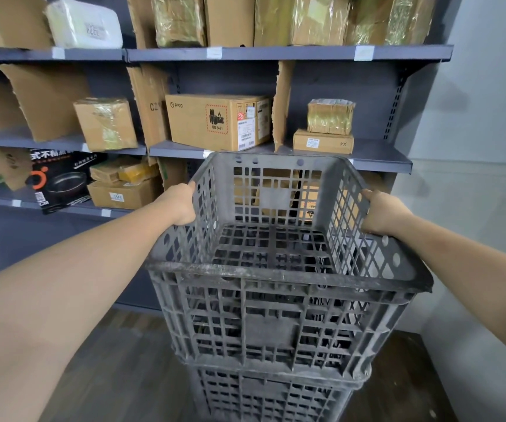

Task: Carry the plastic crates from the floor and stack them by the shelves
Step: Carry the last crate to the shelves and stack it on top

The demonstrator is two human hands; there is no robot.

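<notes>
Gripping the top crate (276, 315) (set on another crate (270, 397)), both hands' fingers curl round its rim before box-laden shelves (279, 150).

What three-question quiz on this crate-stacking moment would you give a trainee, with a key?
1. True or false: both hands hold the top crate by its side walls.
2. Multiple choice: what lies directly under the top crate? A) bare floor B) another crate C) a cardboard box
3. Short answer: what does the top crate hold?

Key
1. True: the left hand and the right hand each grip a side wall.
2. B: a lower crate sits beneath it, in front of the shelves.
3. Nothing; its mesh bottom shows bare.
</notes>
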